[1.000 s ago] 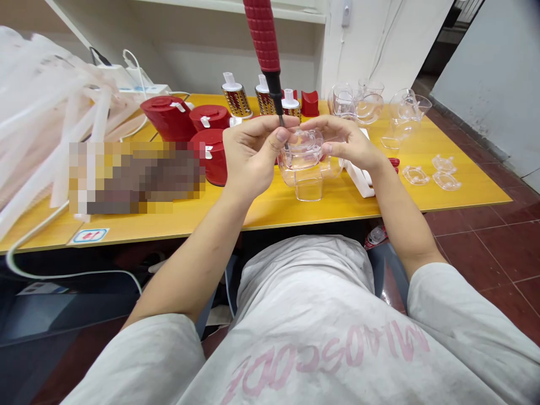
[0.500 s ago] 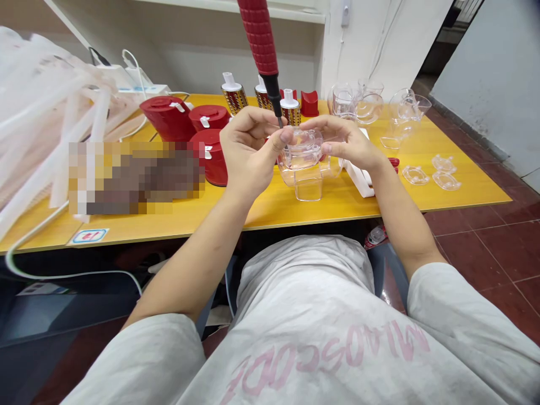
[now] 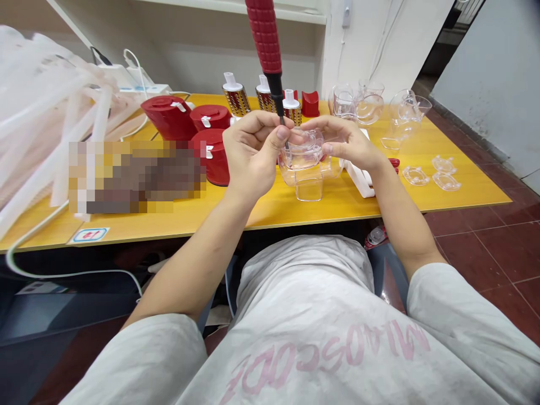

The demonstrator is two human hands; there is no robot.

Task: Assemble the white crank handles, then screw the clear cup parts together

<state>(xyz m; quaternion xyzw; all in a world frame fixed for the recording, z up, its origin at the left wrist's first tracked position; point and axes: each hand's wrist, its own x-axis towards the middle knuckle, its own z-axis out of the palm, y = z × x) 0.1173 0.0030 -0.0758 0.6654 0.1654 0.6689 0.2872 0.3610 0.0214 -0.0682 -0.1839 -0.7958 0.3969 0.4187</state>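
Upright, with its tip down at the left side of a clear plastic housing [image 3: 301, 174], stands a screwdriver [image 3: 266, 42] with a red ribbed grip and black neck. My left hand [image 3: 255, 152] is closed, thumb and fingers pinched around the thin shaft just above the housing. Part of the shaft and the tip's exact seat are hidden by these fingers and the clear plastic. From the other side, my right hand [image 3: 352, 142] grips the housing between thumb and fingers. A squarish clear spout on the housing points down toward the yellow table [image 3: 270, 211].
Red containers [image 3: 211, 154] stand left of my hands. Behind are perforated metal drums [image 3: 236, 98] with white stems. More clear housings [image 3: 407, 115] and small clear plates [image 3: 415, 175] lie to the right, near a white part [image 3: 358, 177]. Plastic bags [image 3: 46, 107] are heaped at far left.
The red screwdriver grip has shifted slightly to the right and sunk a little. My left hand has moved slightly with it; the right hand and the housing are nearly still.
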